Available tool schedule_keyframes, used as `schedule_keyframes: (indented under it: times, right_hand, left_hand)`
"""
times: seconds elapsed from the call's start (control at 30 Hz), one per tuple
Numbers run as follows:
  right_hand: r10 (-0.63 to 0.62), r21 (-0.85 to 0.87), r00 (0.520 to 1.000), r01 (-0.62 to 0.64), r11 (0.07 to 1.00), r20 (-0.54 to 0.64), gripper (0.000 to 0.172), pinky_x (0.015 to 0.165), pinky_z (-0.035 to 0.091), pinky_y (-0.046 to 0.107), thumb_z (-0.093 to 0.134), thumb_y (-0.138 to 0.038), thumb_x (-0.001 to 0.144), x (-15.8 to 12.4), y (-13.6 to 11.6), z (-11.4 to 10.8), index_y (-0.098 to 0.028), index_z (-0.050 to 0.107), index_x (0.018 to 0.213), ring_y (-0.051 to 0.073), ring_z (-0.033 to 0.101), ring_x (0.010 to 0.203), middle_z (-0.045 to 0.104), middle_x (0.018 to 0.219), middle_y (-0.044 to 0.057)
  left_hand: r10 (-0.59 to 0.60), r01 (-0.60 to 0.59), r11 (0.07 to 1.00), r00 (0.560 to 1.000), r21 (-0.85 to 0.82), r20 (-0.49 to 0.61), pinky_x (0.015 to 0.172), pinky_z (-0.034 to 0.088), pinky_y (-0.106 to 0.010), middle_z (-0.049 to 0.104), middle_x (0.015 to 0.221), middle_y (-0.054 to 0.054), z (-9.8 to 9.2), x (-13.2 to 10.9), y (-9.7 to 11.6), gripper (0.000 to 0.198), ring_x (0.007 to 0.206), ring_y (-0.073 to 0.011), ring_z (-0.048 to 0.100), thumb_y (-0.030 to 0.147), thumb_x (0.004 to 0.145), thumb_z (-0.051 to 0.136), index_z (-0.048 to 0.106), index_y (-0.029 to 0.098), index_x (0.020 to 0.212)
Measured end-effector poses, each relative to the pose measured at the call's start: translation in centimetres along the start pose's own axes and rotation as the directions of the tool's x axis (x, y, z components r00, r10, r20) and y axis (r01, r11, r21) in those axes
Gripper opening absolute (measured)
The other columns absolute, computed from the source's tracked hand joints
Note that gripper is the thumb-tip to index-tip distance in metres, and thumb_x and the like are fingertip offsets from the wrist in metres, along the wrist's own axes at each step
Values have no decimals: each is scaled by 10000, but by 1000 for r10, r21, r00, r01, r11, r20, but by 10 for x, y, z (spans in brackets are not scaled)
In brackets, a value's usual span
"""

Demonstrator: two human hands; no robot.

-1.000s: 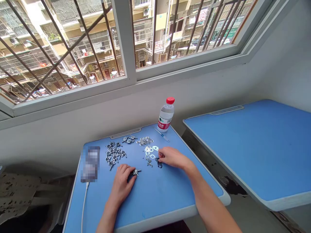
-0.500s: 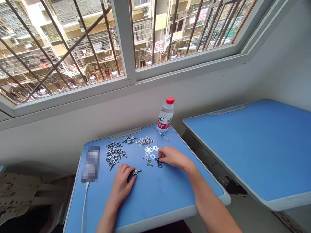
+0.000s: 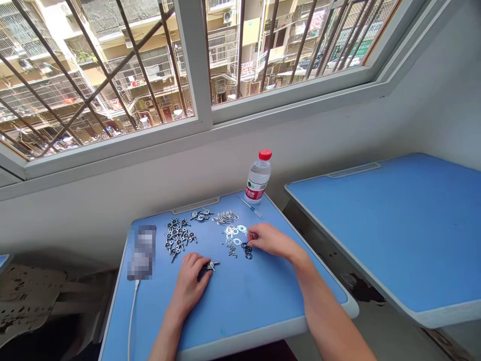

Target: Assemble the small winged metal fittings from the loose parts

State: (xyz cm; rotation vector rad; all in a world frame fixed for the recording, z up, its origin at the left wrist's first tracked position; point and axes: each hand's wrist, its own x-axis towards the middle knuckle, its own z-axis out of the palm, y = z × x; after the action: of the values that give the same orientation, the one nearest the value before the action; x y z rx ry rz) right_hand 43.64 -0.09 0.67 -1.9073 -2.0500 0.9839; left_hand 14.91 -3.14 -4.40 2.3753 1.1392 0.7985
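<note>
**Q:** Left hand [image 3: 187, 286], grip state?
**A:** Narrow. It closes on a small metal fitting [image 3: 211, 265], which projects at 2 o'clock, just above the blue desk [image 3: 225, 313].

**Q:** Right hand [image 3: 272, 241]?
**A:** Narrow pinch, directly beside a cluster of black O-rings [image 3: 247, 250]. Whether it holds one cannot be determined.

**Q:** Items around the O-rings?
**A:** Small screws [image 3: 232, 251] lie at 9 o'clock, just beside them; silver washers [image 3: 233, 230] lie at 11 o'clock.

**Q:** Farther out?
**A:** Dark eyelet fittings [image 3: 178, 236] are at 9 o'clock, silver fittings [image 3: 224, 217] at 12 o'clock. A small screwdriver [image 3: 251, 208] and an upright water bottle [image 3: 258, 176] stand near the far edge, with a second blue desk [image 3: 379, 235] at 2 o'clock.
</note>
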Motion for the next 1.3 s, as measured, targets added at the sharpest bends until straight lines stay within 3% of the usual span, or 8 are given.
schedule_keyframes:
  times: [0.13, 0.23, 0.33, 0.5, 0.7, 1.13, 1.3]
  right_hand:
    - [-57, 257, 997, 67, 964, -47, 139, 581, 394, 233, 547, -219, 782, -3, -8, 2, -173, 662, 719, 154, 572, 689, 665, 717, 13]
    - [-199, 362, 980, 181, 914, 14, 140, 565, 393, 227, 561, -213, 780, -5, -26, 14, -175, 680, 717, 140, 560, 645, 671, 698, 5]
    - [-343, 341, 938, 309, 888, 44, 130, 654, 426, 231, 589, -182, 779, -6, -45, 31, -191, 716, 751, 154, 606, 735, 703, 748, 5]
    - [-430, 174, 900, 413, 894, 74, 162, 744, 437, 246, 602, -121, 784, -6, -62, 48, -211, 736, 768, 169, 630, 807, 720, 825, 13]
    - [-427, 56, 899, 424, 904, 100, 168, 754, 435, 259, 593, -103, 800, -5, -66, 55, -200, 731, 808, 187, 644, 820, 720, 866, 34]
    - [-320, 57, 946, 317, 947, 49, 129, 717, 412, 263, 585, -173, 854, 0, -73, 61, -191, 712, 843, 193, 640, 831, 725, 876, 43]
    - [-267, 44, 964, 267, 963, 8, 147, 709, 412, 264, 571, -222, 885, 1, -73, 61, -197, 699, 954, 203, 643, 857, 727, 908, 51]
  left_hand:
    - [-5, 5, 1000, 1000, -18, 17, 796, 486, -390, 618, 927, -75, -1, 0, 0, 167, 910, -228, 551, 189, 910, 540, 615, 201, 1059]
    - [-7, 8, 999, 1000, -33, 22, 802, 477, -397, 619, 922, -77, -1, 0, 0, 167, 904, -226, 539, 187, 913, 532, 617, 198, 1057]
    - [-20, 22, 999, 999, -41, 38, 799, 473, -394, 623, 924, -79, -1, 0, 0, 172, 908, -225, 534, 198, 920, 525, 626, 199, 1059]
    - [-28, 30, 999, 999, -42, 46, 795, 470, -389, 625, 921, -80, -1, -1, -1, 173, 912, -224, 534, 204, 923, 530, 636, 198, 1059]
    - [-36, 37, 999, 998, -32, 46, 804, 468, -379, 623, 934, -68, 0, -2, -2, 166, 917, -220, 539, 182, 914, 545, 634, 206, 1051]
    - [-12, 13, 1000, 999, -17, 44, 797, 461, -351, 632, 932, -54, -1, 0, 1, 165, 912, -210, 547, 157, 890, 574, 634, 203, 1037]
    - [-28, 28, 999, 998, -15, 55, 804, 451, -359, 621, 943, -54, 0, -2, 1, 192, 915, -216, 536, 149, 861, 605, 615, 197, 1047]
